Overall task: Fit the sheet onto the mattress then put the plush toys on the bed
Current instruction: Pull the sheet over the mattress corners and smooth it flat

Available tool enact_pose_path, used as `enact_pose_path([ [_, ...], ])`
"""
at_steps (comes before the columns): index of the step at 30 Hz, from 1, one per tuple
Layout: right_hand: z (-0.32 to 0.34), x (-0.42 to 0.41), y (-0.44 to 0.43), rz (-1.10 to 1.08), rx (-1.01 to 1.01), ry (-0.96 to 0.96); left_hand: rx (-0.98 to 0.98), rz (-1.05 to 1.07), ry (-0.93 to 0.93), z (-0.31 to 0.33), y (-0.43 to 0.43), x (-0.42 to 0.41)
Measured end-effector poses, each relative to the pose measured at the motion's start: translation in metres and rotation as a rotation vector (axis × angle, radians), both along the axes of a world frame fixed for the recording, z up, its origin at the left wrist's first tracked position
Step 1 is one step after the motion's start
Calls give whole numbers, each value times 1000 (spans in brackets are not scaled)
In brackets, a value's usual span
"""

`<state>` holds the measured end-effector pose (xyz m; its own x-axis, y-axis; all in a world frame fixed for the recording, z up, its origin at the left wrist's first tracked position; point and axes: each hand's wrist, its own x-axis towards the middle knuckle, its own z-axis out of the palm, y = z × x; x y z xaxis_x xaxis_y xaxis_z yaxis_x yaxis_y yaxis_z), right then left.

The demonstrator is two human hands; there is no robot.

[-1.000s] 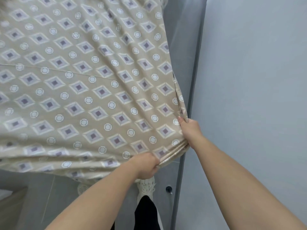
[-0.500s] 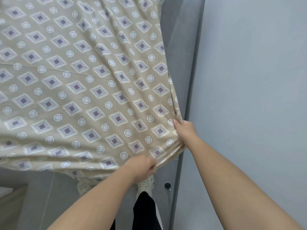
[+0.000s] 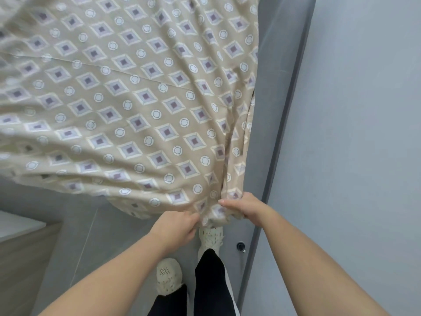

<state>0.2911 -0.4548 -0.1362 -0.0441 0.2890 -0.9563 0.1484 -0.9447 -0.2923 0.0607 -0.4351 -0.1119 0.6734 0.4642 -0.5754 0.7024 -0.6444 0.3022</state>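
Observation:
A beige sheet [image 3: 136,106] printed with purple diamonds and white rings covers the bed and fills the upper left of the head view. Its near right corner is bunched into folds. My left hand [image 3: 176,228] grips the cloth on the left of that bunch. My right hand [image 3: 242,206] grips it on the right, thumb on top. The two hands are close together over the corner. The mattress itself is hidden under the sheet. No plush toys are in sight.
A pale wall [image 3: 353,133] runs along the right, with a grey strip of floor and skirting [image 3: 280,110] between it and the bed. My feet in cream shoes [image 3: 168,279] stand on the grey floor. A wooden surface [image 3: 20,258] sits at the lower left.
Both hands have drawn the sheet corner down and toward me and come closer together. The cloth at the corner is more gathered, and the sheet's near edge has lifted into folds.

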Motion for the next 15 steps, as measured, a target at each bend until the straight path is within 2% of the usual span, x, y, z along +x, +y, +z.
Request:
enact_pose_path([
  [4, 11, -16, -14, 162, -16, -60, 261, 107, -27, -9, -12, -34],
  [7, 11, -32, -37, 104, 71, -92, 426, 145, 2, -7, -8, -47],
  [11, 16, -48, -65, 24, 223, -231, 431, 77, -17, -5, 1, -46],
  [15, 21, -44, -81, 93, 314, -351, 396, -18, 14, 5, 2, -45],
])
